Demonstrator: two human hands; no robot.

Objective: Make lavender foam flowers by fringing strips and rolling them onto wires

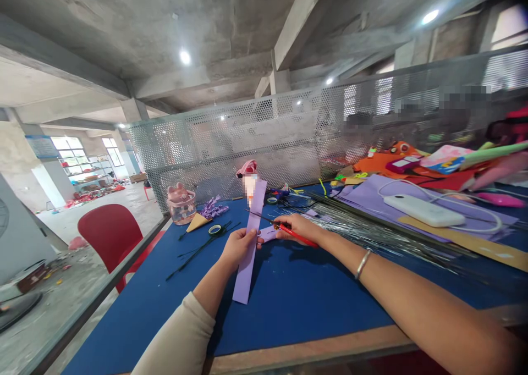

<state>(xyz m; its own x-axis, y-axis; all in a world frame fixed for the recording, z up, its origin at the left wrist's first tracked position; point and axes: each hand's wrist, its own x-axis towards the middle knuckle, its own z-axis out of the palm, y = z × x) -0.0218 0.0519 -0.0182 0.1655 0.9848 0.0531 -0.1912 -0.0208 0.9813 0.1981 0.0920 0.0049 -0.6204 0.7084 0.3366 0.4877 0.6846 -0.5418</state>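
My left hand (240,247) is closed on a long purple paper strip (246,270), which stands tilted over the table with its lower end towards me. In my right hand (300,227) is a pair of scissors (303,236) with red handles. Its dark blades point left and reach across the strip above my left fingers; whether they touch the paper I cannot tell. A shorter purple piece (269,234) shows between the two hands, partly hidden by them. Left of my left hand, a roll of tape (215,230) and dark thin stems (193,255) lie on the blue table (165,303).
A purple fringed bunch (212,207), a tan paper cone (198,222) and a pink bottle (181,204) stand at the back left. On the right lie wire stems (379,229), purple sheets (367,191) and a white power bank (423,210). A perforated metal screen (206,149) borders the back.
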